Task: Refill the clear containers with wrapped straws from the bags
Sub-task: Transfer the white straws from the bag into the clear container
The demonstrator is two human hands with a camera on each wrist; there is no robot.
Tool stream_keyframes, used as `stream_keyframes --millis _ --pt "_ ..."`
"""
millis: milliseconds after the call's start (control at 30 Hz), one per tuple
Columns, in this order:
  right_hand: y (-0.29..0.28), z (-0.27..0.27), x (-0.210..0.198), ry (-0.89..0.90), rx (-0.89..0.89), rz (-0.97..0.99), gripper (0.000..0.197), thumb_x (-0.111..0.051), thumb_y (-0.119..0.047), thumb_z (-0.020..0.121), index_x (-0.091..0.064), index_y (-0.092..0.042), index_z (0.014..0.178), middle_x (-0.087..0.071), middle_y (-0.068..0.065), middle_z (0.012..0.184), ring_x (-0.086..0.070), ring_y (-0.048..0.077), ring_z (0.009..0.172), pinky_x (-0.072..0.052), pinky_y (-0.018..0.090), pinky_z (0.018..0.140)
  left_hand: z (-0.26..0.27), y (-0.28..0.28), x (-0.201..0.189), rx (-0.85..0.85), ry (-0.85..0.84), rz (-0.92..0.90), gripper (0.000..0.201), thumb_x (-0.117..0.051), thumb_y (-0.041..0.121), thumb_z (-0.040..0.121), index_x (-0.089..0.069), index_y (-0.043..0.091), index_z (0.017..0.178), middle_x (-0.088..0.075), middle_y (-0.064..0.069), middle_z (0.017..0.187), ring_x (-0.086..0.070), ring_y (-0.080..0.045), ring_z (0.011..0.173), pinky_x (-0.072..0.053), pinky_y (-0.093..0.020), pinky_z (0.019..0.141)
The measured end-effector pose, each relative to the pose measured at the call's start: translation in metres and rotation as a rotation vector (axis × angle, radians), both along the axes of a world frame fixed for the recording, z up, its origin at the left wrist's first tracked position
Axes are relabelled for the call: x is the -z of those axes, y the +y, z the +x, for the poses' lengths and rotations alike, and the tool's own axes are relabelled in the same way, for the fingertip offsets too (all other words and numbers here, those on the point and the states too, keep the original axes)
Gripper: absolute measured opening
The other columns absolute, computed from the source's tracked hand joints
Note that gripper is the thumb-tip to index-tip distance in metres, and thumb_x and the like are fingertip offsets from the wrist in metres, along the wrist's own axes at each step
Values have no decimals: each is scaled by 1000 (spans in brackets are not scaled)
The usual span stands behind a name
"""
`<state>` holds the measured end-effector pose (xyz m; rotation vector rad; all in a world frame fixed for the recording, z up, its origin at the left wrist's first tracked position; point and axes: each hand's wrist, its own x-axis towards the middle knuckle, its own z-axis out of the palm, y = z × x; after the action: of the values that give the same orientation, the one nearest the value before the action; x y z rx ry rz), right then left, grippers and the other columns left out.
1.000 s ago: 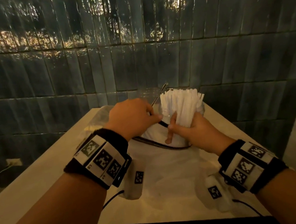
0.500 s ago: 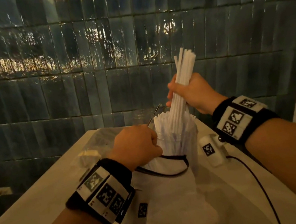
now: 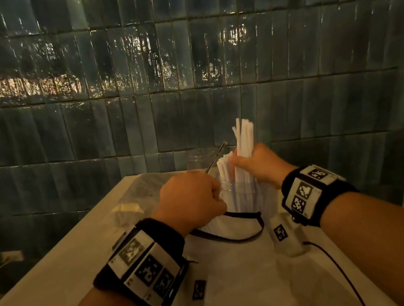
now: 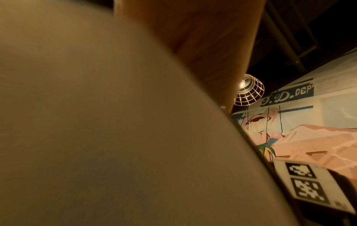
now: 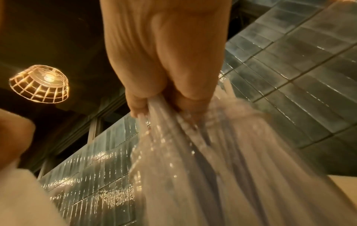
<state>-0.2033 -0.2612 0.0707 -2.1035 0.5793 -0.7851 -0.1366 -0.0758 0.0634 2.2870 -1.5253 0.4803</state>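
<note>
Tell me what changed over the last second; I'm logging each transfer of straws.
The right hand lifted a bundle of wrapped straws out of the bag, raised it high, then brought it down into the clear container, still gripping it. The left hand stayed at the bag's dark-edged mouth beside the container.

White paper on the wrapped straws (image 3: 243, 141). Clear container (image 3: 241, 194), bluish at its wall. White bag (image 3: 238, 265), black-trimmed at the mouth. Cream table (image 3: 43, 276). Glossy dark teal tiles (image 3: 111, 114), flecked with amber glare. Black wristbands (image 3: 144, 263) with white panels of black square codes. Pink, blue and white mural (image 4: 309, 134). Glowing amber wire-lattice lamp (image 5: 39, 84).
</note>
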Motion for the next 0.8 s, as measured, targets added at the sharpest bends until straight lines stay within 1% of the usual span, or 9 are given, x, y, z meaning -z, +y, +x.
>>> stream_keyframes --millis 67,167,300,367,500,600,633,700,800 --pt "-1 1 3 -44 27 40 35 -69 -34 83 -60 -15 110 -64 0 99 -61 17 93 -49 31 75 1 1 0 4 1 -13 26 -63 37 74 -50 23 56 -52 7 61 -50 -9 59 -47 -25 57" --pt "1 0 -4 -223 -1 15 54 -78 -29 74 -50 -24 120 -63 -5 102 -60 7 90 -42 18 65 2 2 0 11 11 -25 25 -63 37 74 -51 23 56 -52 7 61 -51 -9 60 -50 -27 59" --pt "6 1 -19 -421 60 -119 91 -83 -30 68 -28 -27 141 -57 0 115 -57 14 104 -46 25 82 3 0 1 22 24 -19 27 -63 38 75 -51 24 56 -54 7 63 -52 -10 60 -48 -24 58" --pt "10 4 -24 -416 41 -248 94 -81 -30 71 -22 -30 144 -52 1 121 -54 16 111 -46 29 87 3 -1 2 19 27 -21 27 -63 39 75 -51 25 55 -54 7 63 -52 -10 61 -49 -25 59" --pt "9 12 -25 -77 99 -641 54 -57 -31 91 -38 -21 141 -48 4 139 -48 21 124 -39 30 93 3 1 2 23 31 -22 28 -64 38 75 -50 25 55 -52 7 62 -51 -10 60 -49 -25 59" --pt "2 11 -12 265 147 -733 34 -35 -31 100 -59 -12 115 -64 11 107 -61 27 99 -46 33 73 4 3 2 27 24 -39 27 -64 36 74 -50 25 54 -51 8 61 -50 -9 58 -46 -23 56" --pt "2 9 -8 365 133 -788 35 -31 -31 101 -59 -9 105 -61 10 92 -61 26 89 -44 32 67 4 3 3 27 30 -39 27 -64 36 74 -50 25 54 -51 8 61 -50 -9 59 -46 -23 56" --pt "0 5 -5 448 119 -810 36 -26 -35 101 -53 -12 96 -55 7 83 -58 29 85 -41 35 68 5 4 3 26 37 -34 27 -63 36 75 -50 25 55 -52 8 61 -51 -9 60 -51 -25 61" --pt "0 3 -8 429 44 -690 44 -22 -41 101 -51 -12 116 -57 15 114 -53 34 107 -42 43 87 4 3 3 21 37 -31 27 -63 37 75 -49 26 54 -51 8 60 -51 -8 60 -52 -26 62"
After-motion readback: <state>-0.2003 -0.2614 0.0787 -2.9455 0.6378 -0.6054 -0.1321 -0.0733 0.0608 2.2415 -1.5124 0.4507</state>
